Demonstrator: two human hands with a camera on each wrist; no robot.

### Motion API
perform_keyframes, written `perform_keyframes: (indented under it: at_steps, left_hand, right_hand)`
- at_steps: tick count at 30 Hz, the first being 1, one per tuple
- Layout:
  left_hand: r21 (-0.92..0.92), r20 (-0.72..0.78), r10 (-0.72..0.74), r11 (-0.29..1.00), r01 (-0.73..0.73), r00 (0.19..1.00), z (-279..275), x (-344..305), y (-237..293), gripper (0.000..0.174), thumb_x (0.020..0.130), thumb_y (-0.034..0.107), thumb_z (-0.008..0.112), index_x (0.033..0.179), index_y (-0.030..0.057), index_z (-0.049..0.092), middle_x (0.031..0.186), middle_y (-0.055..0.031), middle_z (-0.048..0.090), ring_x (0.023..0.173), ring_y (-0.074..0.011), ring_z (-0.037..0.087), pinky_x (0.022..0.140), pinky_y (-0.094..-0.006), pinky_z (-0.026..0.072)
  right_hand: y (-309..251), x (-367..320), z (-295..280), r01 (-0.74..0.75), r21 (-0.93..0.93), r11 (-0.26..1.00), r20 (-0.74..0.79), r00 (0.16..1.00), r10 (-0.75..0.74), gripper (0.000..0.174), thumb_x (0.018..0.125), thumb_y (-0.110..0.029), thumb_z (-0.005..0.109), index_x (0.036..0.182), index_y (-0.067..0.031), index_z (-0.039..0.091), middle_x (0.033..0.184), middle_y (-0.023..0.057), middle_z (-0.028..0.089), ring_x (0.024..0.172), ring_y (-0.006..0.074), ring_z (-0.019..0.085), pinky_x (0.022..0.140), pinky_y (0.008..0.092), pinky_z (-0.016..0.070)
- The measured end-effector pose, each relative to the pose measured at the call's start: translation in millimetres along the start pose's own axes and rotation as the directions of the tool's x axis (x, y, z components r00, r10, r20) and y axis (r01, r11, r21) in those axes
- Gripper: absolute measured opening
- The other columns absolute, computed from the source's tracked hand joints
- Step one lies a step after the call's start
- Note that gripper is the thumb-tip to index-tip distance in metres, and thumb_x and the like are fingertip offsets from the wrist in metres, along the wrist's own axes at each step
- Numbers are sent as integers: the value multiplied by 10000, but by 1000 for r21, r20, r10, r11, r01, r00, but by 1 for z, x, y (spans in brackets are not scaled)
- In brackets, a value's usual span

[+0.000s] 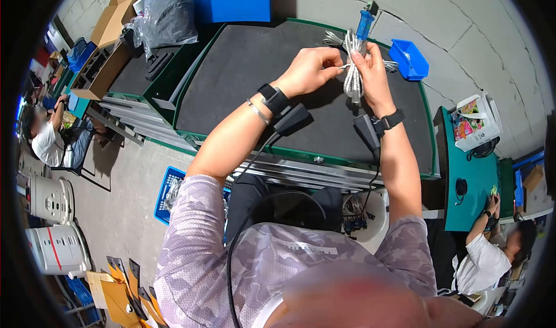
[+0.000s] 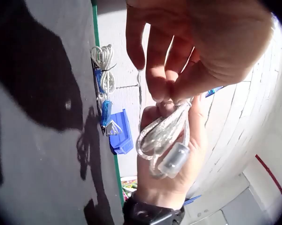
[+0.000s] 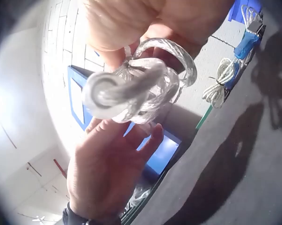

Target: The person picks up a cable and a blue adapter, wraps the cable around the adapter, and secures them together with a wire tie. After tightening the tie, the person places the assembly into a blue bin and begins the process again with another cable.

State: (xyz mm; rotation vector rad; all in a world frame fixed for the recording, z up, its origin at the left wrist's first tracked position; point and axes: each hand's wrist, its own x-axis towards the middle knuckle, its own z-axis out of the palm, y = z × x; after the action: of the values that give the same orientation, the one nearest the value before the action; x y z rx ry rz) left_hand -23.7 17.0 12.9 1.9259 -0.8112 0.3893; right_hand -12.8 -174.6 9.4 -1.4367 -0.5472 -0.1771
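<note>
A clear-jacketed silver cable [image 1: 352, 86] is coiled into a bundle, narrow at its waist, above the bench mat. My right hand [image 1: 375, 80] grips the coil from the right, thumb on the bundle. From the left, my left hand [image 1: 313, 70] pinches a thin tie at the waist between thumb and fingertips. A blue plug [image 1: 365, 25] sticks up from the bundle's top. In the left wrist view a clear cylinder [image 2: 175, 161] hangs on the cable beside the loops. The right wrist view shows the coil [image 3: 136, 89] end-on between both hands.
Another tied cable bundle [image 2: 103, 61] with blue plugs lies at the bench's back edge. A small blue bin [image 1: 409, 60] stands at the back right. A plastic bag [image 1: 168, 15] and a cardboard box [image 1: 104, 67] are at left. Two other people sit off to the sides.
</note>
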Motion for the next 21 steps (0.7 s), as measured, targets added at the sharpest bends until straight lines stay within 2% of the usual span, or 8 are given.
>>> perform_keyframes:
  at_steps: [1, 2, 9, 11, 12, 15, 19, 21]
  left_hand:
    - [168, -85, 201, 968, -185, 976, -1, 1, -1, 72, 825, 66, 669, 842, 41, 604, 800, -74, 639, 722, -221, 637, 655, -307, 498]
    - [226, -89, 215, 955, -190, 973, -4, 0, 4, 99, 791, 55, 667, 866, 68, 605, 829, -94, 611, 757, -315, 612, 652, -364, 498]
    - [435, -120, 398, 845, -312, 910, -12, 0, 11, 104, 800, 75, 664, 892, 82, 616, 823, -66, 625, 742, -272, 625, 654, -363, 500]
    - [16, -62, -26, 1000, 27, 998, -9, 2, 3, 91, 851, 112, 658, 916, 57, 624, 803, -54, 649, 749, -173, 636, 694, -295, 500]
    - [-183, 44, -236, 953, 240, 971, -11, 3, 5, 156, 912, 166, 622, 924, 10, 621, 787, -38, 653, 773, -107, 620, 747, -255, 490]
    - [-631, 229, -317, 672, 388, 920, -8, 5, -13, 227, 956, 247, 576, 900, 36, 638, 803, 8, 629, 737, -72, 572, 723, -239, 470]
    - [-642, 260, -408, 604, 472, 875, -11, 2, -4, 212, 942, 261, 606, 902, 57, 649, 817, 18, 623, 727, -59, 544, 704, -226, 451]
    - [-508, 202, -337, 767, 392, 920, -9, 4, -8, 207, 922, 254, 636, 905, 48, 651, 819, 20, 623, 727, -62, 538, 700, -225, 446]
  right_hand:
    - [-1, 2, -1, -111, 80, 991, 50, 993, 107, 218, 957, -171, 590, 1115, -72, 477, 795, -10, 570, 661, 40, 537, 577, 192, 436]
    - [-13, -2, 7, -203, 115, 972, 75, 978, 195, 218, 963, -200, 578, 1121, -76, 491, 779, -19, 567, 624, 39, 543, 550, 184, 437]
    - [-18, -5, 9, -247, 170, 954, 219, 953, 208, 266, 964, -243, 580, 1148, -82, 477, 823, 0, 568, 652, 48, 552, 553, 180, 442]
    - [-16, -5, 9, -148, 54, 988, 152, 979, 138, 278, 963, -244, 582, 1159, -83, 466, 825, -2, 568, 674, 51, 553, 575, 191, 446]
    - [-13, -4, 5, -146, 54, 988, 174, 975, 135, 287, 961, -232, 589, 1167, -80, 460, 858, 2, 576, 736, 54, 550, 634, 208, 447]
    - [-12, -3, 9, -78, -2, 997, 137, 987, 77, 285, 959, -217, 595, 1165, -73, 459, 906, 8, 586, 796, 57, 539, 696, 218, 439]
    - [-11, -4, 12, -23, -43, 999, 145, 989, 29, 262, 966, -180, 582, 1162, -58, 458, 978, 20, 598, 878, 65, 544, 762, 237, 444]
    - [-9, -3, 10, -28, -53, 998, 157, 987, 35, 259, 968, -173, 579, 1164, -53, 458, 995, 27, 599, 898, 68, 549, 773, 238, 445]
